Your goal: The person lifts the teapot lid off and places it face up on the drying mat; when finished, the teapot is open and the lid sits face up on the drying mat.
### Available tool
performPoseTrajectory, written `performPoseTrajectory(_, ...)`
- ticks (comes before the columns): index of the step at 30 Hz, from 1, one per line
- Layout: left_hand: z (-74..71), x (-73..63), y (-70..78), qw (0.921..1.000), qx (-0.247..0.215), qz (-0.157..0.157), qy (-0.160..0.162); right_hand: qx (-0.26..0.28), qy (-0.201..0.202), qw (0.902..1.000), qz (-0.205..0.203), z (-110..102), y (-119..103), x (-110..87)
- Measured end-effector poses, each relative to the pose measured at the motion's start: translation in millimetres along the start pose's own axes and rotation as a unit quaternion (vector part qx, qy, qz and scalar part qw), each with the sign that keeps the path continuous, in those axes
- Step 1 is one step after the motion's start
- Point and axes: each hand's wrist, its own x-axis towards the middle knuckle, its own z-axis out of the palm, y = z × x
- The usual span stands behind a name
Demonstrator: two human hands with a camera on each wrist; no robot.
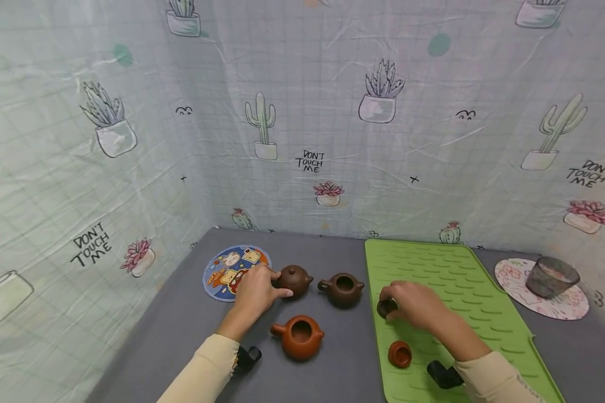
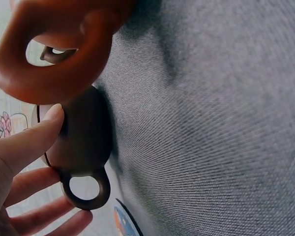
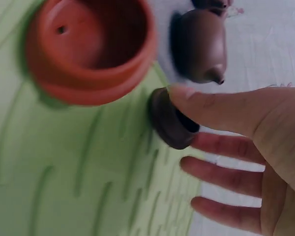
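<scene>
On the grey bench (image 1: 343,352), taking the curtain side as twelve o'clock, a lidded brown teapot (image 1: 296,284) stands upright, lid seated, spout at three o'clock. The left hand (image 1: 256,290) lies at its nine o'clock side; its grip is narrowed on this pot, with the thumb at the lid seam and the forefinger near the loop handle.

Well apart at three o'clock, the right hand (image 1: 415,302) pinches a dark lid (image 3: 163,118) between thumb and forefinger, hollow side showing, the other fingers extended. This lid is at the nine o'clock edge of a green ridged mat (image 1: 454,302); contact with the mat cannot be determined.

Between the hands stands an open-topped brown teapot (image 1: 344,298), just beside the lidded one at three o'clock. An open-topped orange teapot (image 1: 302,351) stands at six o'clock from the lidded one, handle toward nine. An orange lid (image 1: 400,354) rests hollow side up on the green mat, between five and six o'clock from the dark lid.

Further out, a round blue mat (image 1: 220,280) lies at nine o'clock, partly covered by the left hand. Beyond the green mat, at three o'clock, a translucent grey cup (image 1: 549,280) stands on a round pink-and-white mat (image 1: 567,308). A cactus-print curtain (image 1: 322,101) closes off twelve o'clock.
</scene>
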Motion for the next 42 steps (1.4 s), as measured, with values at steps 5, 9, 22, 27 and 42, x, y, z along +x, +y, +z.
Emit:
performPoseTrajectory(5, -0.7, -0.2, 0.9, 1.0000, 0.006, -0.001, 0.003, -0.003, -0.007, 1.0000, 0.004, -12, -10, 12.6)
performPoseTrajectory(9, -0.4, -0.8, 0.2, 1.0000, 0.007, 0.002, 0.005, -0.005, -0.009, 0.9999, -0.001, -26, -28, 33.0)
performPoseTrajectory(22, 1.7, -3.9, 4.6, 1.0000, 0.009, -0.004, 0.002, -0.023, 0.037, 0.9946, -0.094, -25, -88, 97.2)
performPoseTrajectory(27, 0.9, -3.9, 4.3, 0.9999, 0.014, -0.002, 0.004, -0.033, 0.021, 0.9931, -0.111, -9, -104, 108.2)
performPoseTrajectory(42, 2.4, -3.3, 2.9, 0.9996, 0.025, 0.006, 0.011, -0.039, -0.014, 0.9925, -0.116, 20, -117, 107.9)
